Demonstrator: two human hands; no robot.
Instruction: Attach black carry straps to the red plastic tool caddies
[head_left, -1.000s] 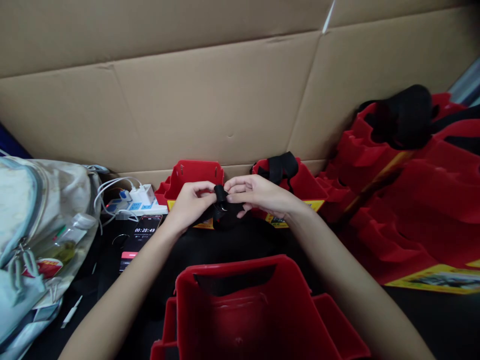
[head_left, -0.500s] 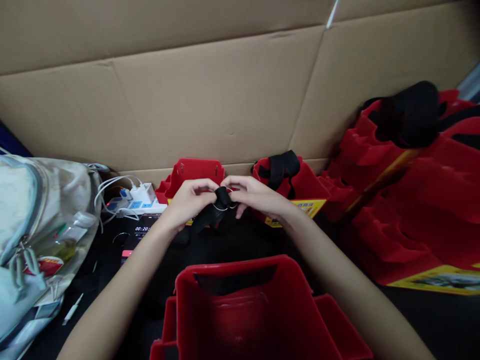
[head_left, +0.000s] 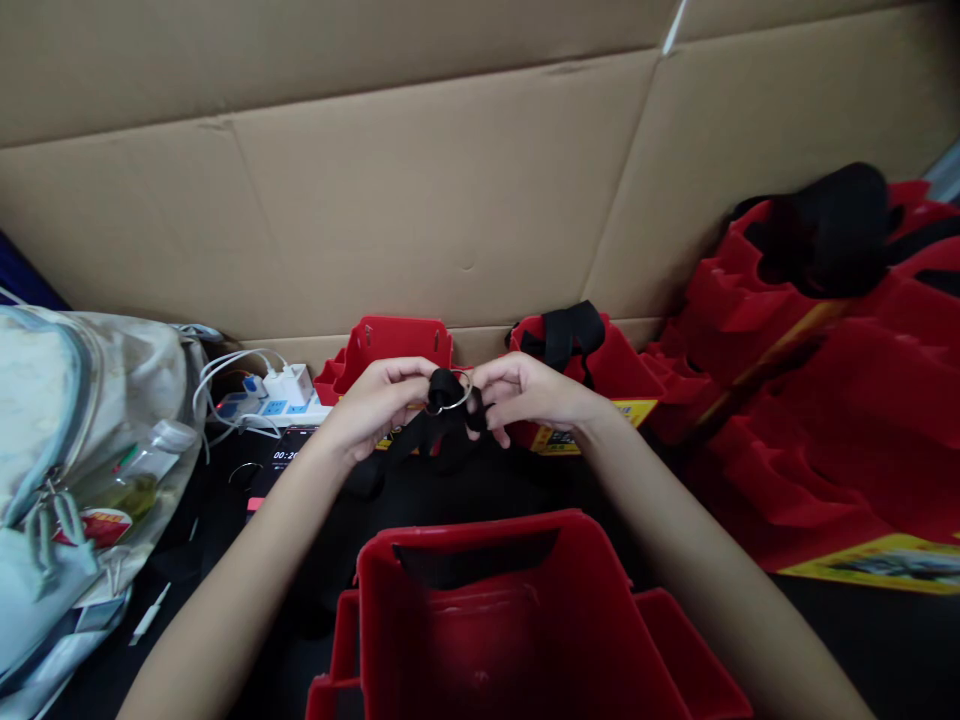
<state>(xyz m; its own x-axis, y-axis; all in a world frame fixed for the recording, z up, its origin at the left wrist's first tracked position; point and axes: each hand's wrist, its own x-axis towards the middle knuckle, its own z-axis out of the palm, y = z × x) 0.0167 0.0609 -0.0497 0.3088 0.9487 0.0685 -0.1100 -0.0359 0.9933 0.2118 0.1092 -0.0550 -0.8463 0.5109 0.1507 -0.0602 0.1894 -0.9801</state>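
Black strap (head_left: 442,386), curled matte loop, thin round metal ring (head_left: 466,397)

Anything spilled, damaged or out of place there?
No spill or obvious damage shows around the held ring and black strap. Slightly odd: a small white item lies by itself beside the backpack, perhaps dropped.

Creased brown cardboard wall (head_left: 435,210)
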